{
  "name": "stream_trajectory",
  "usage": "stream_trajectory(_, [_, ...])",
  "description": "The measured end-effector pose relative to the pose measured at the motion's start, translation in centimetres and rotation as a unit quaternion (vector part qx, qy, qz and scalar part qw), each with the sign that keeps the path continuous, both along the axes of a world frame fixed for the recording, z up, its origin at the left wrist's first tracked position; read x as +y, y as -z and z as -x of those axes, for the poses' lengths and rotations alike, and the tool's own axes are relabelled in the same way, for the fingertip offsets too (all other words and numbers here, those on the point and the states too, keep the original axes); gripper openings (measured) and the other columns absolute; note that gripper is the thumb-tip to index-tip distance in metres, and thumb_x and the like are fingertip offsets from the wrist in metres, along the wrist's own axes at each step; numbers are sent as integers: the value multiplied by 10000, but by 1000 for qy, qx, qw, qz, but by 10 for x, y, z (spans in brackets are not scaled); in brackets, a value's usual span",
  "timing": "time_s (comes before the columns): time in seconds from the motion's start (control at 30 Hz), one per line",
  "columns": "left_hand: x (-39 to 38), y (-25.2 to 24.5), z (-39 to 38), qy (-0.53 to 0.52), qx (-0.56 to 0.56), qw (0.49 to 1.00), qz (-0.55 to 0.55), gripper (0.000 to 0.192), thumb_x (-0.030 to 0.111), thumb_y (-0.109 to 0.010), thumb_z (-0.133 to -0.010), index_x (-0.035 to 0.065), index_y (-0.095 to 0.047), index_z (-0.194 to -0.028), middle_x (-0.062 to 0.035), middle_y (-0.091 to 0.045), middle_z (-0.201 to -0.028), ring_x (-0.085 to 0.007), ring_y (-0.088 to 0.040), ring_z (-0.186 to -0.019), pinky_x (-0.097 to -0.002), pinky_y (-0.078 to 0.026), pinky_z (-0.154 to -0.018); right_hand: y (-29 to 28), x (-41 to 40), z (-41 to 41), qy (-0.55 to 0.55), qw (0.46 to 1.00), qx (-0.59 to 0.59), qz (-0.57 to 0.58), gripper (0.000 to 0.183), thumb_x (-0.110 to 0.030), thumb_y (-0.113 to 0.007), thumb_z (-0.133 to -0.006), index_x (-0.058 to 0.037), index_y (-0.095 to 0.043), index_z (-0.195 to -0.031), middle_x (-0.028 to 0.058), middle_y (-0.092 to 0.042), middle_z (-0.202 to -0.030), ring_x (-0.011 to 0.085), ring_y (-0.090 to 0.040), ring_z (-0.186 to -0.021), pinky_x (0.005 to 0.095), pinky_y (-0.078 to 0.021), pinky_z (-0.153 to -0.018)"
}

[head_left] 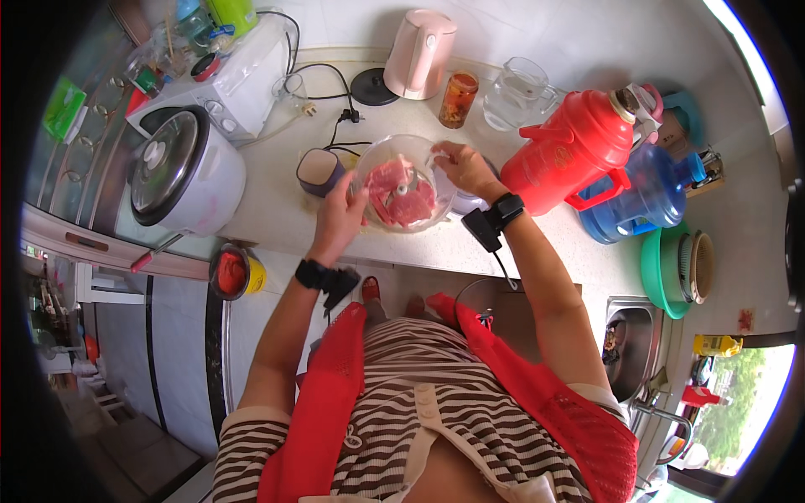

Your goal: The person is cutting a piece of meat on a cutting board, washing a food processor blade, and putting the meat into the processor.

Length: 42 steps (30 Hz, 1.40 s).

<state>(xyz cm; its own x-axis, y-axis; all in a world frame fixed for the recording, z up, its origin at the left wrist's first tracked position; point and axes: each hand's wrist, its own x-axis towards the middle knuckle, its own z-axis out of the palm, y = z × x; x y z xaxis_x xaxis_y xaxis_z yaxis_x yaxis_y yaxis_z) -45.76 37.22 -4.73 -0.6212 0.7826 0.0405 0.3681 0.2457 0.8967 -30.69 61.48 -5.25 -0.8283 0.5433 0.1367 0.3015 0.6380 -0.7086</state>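
A clear food-processor bowl [379,149] stands over the counter between my hands. Inside it lie several slices of raw red meat [412,206] around a blade hub [402,188]. My left hand [340,210] grips the bowl's left side, thumb near the rim. On the opposite side, the fingers of my right hand [464,166] pinch the upper right edge by the rim. A pale round object [468,202], partly hidden, sits beneath my right wrist. Just left of the bowl is a small dark purple unit [321,173] with a light top and a black cord.
A rice cooker [188,170] and microwave [233,88] stand left. Behind are a pink kettle [420,55], a jar of red contents [458,100] and a glass pitcher [517,94]. A red thermos [566,151] leans close to my right arm, beside a blue water jug [641,192].
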Motion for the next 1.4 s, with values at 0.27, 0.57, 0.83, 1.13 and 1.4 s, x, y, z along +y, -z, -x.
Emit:
stream_trajectory(0.27, [-15,50,-9,-68,-131,986,-84,470,162,-560,-998,16,-422,-1423,-4,-486,-750,-82,-521,-589,-254,-477,-532,10,-1,39,-42,997,-61,2,300,-234,-605,-905,-86,-668,-1158,238,-679,-938,402,-655,-908,450,-512,-822])
stream_trajectory(0.57, [10,49,10,-60,-123,984,-118,395,178,-494,-1033,68,-459,-1411,12,-486,-768,-74,-493,-648,-238,-467,-602,33,48,-2,108,979,9,174,322,-288,-636,-917,-87,-669,-1166,227,-690,-953,337,-652,-713,387,-546,-730])
stream_trajectory(0.83, [8,51,12,-53,-153,979,-128,377,172,-476,-1040,66,-466,-1402,17,-489,-779,-70,-498,-661,-235,-467,-604,40,16,-59,275,893,-348,-78,372,-323,-574,-919,14,-621,-1070,256,-665,-1089,402,-653,-1041,482,-535,-865])
stream_trajectory(1.13, [-3,46,13,-8,-179,977,-111,464,140,-516,-1016,83,-390,-1459,7,-535,-740,-65,-522,-639,-235,-459,-576,92,20,-88,398,895,-134,152,493,-420,-767,-800,0,-587,-616,60,-550,-560,170,-507,-452,335,-419,-438])
stream_trajectory(1.4, [-3,42,16,6,-169,983,-76,514,138,-530,-1005,92,-348,-1484,1,-535,-729,-72,-536,-625,-234,-461,-547,90,20,-90,398,827,62,393,200,-171,-745,-833,-3,-637,-820,31,-596,-658,111,-530,-498,278,-377,-414])
